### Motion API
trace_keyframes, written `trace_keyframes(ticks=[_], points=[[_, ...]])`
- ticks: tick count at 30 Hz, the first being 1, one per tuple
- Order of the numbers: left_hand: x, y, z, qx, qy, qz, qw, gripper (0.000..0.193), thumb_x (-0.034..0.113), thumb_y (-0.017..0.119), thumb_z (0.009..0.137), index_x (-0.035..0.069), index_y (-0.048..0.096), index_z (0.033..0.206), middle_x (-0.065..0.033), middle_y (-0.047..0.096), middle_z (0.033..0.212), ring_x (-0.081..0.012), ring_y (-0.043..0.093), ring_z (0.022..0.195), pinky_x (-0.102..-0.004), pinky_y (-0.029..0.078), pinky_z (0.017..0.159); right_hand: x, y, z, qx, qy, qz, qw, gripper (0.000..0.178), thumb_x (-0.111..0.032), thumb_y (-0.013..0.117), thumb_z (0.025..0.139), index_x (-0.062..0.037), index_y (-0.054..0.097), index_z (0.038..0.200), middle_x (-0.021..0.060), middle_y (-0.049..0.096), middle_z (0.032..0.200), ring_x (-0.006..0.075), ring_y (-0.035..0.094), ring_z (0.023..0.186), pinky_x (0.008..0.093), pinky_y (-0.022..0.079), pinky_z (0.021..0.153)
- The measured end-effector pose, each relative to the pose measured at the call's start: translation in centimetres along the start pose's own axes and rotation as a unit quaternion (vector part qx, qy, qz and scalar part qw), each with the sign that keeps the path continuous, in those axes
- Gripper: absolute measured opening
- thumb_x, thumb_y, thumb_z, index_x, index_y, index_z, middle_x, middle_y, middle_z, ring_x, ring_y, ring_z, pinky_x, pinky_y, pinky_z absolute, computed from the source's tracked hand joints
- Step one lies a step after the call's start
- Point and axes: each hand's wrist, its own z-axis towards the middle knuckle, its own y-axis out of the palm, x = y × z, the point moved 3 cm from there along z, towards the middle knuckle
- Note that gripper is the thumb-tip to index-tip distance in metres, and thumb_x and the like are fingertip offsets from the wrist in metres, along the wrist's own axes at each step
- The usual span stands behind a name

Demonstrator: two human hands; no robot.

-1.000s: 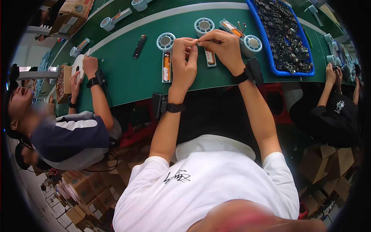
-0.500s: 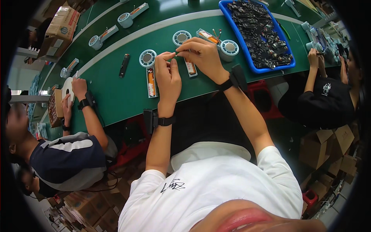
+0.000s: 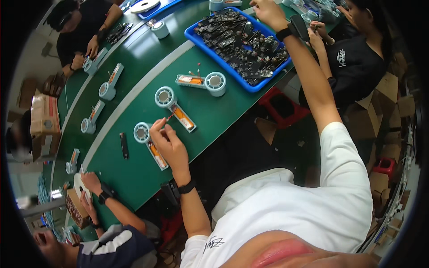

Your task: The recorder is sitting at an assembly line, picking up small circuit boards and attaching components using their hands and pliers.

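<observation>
My left hand [image 3: 170, 145] is over the near part of the green table, fingertips closed on thin red wires [image 3: 171, 117] by the middle unit. That unit has a round light-blue fan head [image 3: 165, 97] and a handle with an orange battery [image 3: 184, 119] inside. A second such unit [image 3: 142, 132] lies left of my hand, its handle partly behind it. Another [image 3: 215, 83] lies to the right, loose wires at its handle. My right hand [image 3: 271, 17] is stretched past the far right of a blue tray, fingers apart at the upper picture edge, nothing visible in them.
The blue tray [image 3: 196, 41] holds many black circuit boards. A dark strip-shaped part [image 3: 124, 146] lies on the green table [image 3: 201, 138]. More light-blue units [image 3: 107, 90] rest farther off. Co-workers sit at left, far left and right. A red stool [image 3: 281, 109] stands below the table edge.
The view has turned to the right. My hands have parted: the right has gone far out beyond the blue tray, while the left stays at the units.
</observation>
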Motion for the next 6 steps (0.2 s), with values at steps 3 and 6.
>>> trace_keyframes(ticks=[3,6], points=[[1.2,2.8,0.2,-0.052,0.017,-0.026,0.998,0.015,0.003,0.055,0.107,0.0,0.062,0.119,-0.0117,0.063,0.126,-0.0168,0.057,0.086,-0.0299,0.049,0.074,17.0,1.4,-2.4,-0.14,0.1,-0.099,0.98,0.047,-0.038,0.076,0.095,-0.0126,0.066,0.134,0.0161,0.076,0.103,0.0353,0.073,0.093,0.0478,0.056,0.088],[-1.2,1.7,1.0,-0.009,0.001,0.034,0.999,0.018,0.008,0.054,0.11,0.003,0.063,0.125,-0.0092,0.064,0.126,-0.0132,0.057,0.082,-0.0275,0.051,0.075,9.5,5.7,-4.0,-0.27,0.044,0.05,0.961,0.052,-0.041,0.074,0.097,-0.0123,0.061,0.139,0.0239,0.074,0.114,0.0363,0.071,0.11,0.0492,0.054,0.096]])
